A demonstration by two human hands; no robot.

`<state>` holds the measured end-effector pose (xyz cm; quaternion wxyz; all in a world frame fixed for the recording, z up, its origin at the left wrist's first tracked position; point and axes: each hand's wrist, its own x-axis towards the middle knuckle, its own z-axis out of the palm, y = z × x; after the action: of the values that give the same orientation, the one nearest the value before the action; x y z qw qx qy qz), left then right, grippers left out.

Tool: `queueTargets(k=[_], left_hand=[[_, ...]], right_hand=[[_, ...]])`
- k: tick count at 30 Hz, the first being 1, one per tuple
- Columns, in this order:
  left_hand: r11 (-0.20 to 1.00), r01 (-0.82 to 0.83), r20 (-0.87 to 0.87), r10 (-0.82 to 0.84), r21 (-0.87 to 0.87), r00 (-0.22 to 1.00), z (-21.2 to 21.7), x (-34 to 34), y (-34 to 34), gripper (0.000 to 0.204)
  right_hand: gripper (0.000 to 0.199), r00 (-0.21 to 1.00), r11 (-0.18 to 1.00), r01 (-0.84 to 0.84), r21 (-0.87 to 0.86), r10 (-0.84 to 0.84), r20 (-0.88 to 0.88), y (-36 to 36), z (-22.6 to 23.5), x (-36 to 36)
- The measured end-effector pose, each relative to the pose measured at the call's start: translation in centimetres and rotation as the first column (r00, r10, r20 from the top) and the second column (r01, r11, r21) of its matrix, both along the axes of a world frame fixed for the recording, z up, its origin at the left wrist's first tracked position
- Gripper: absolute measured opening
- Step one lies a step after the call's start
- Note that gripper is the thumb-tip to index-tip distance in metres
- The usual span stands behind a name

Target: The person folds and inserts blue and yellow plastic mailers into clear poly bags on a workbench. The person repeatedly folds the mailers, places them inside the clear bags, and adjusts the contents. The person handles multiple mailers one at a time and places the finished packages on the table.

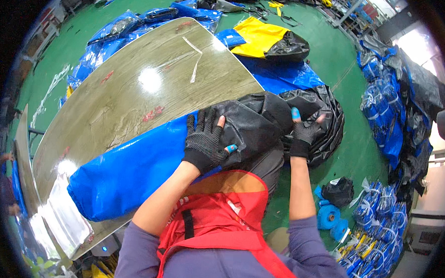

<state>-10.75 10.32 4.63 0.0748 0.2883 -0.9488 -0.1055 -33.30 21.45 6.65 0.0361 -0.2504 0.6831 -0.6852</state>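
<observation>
White film (65,211) covers the table's (120,99) near-left corner. Next, the blue sheet (132,167) lies along the near edge, meeting the black sheet (253,120). The gloved left hand (202,140) lies flat where they meet, fingers spread, gripping nothing. The black sheet runs past the right corner, bunched; there the right hand (306,135) touches it, thumb apart from fingers; whether it grips a fold I cannot tell.

Sheeting (132,170) lies along your side of the table (110,104) and past its right edge; a strip (196,68) lies farther in. To your right, rolls (329,217) sit left of bundles (378,220).
</observation>
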Motion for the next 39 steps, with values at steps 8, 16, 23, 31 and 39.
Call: queueTargets(k=[8, 16, 23, 31, 39], left_hand=[[0.995, 0.088, -0.098, -0.092, -0.037, 0.991, -0.2, 0.2, 1.0, 0.058], [0.652, 0.517, -0.467, -0.27, 0.555, 0.842, 8.9, 16.0, 2.8, 0.039], [0.975, -0.208, -0.093, 0.214, 0.077, 0.972, -1.0, 15.5, 0.8, 0.068], [0.841, -0.541, 0.17, 0.535, -0.016, 0.828, 0.9, 27.8, 1.9, 0.065], [0.081, -0.579, -0.074, 0.997, 0.811, 0.036, -1.9, 44.1, 8.7, 0.088]], right_hand=[[0.061, 0.859, 0.879, -0.474, 0.042, 0.473, -0.195, -2.1, 3.4, 11.4], [0.081, -0.058, 0.696, -0.432, 0.574, 0.613, -0.788, -4.1, 4.2, 17.6], [0.085, 0.421, 0.57, -0.471, 0.673, 0.816, -0.397, -4.3, -0.3, 22.7], [0.069, 0.238, 0.522, -0.146, 0.84, 0.843, -0.483, -5.8, 0.0, 24.4], [0.063, 0.075, 0.364, -0.209, 0.908, 0.931, -0.357, -9.0, -0.9, 30.0]])
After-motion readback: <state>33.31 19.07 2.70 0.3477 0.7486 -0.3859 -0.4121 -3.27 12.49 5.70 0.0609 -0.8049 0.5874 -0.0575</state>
